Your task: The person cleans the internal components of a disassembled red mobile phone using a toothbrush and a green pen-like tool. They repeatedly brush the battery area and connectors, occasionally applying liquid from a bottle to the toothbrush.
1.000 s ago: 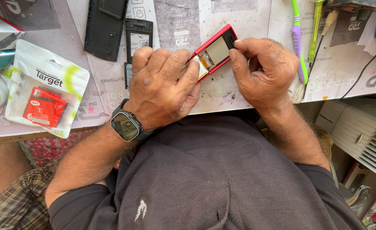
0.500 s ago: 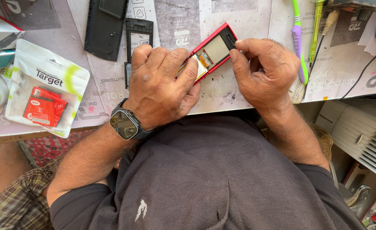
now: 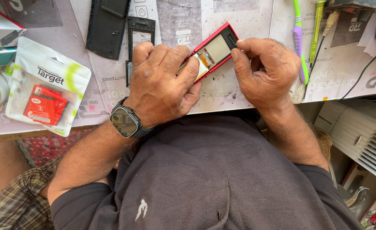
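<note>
1. Red phone body (image 3: 213, 51) lies on the table (image 3: 247, 91), long axis diagonal.
2. Left hand (image 3: 162, 83) grips its lower-left end.
3. Right hand (image 3: 262, 70) pinches its upper-right end.

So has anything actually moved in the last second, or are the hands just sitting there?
Hardly anything. Both hands keep their grip on the red phone: the left hand covers its lower end, and the right hand pinches its top corner. The phone may have shifted a touch, no more. The black covers, the pouch and the toothbrush lie as before.
</note>
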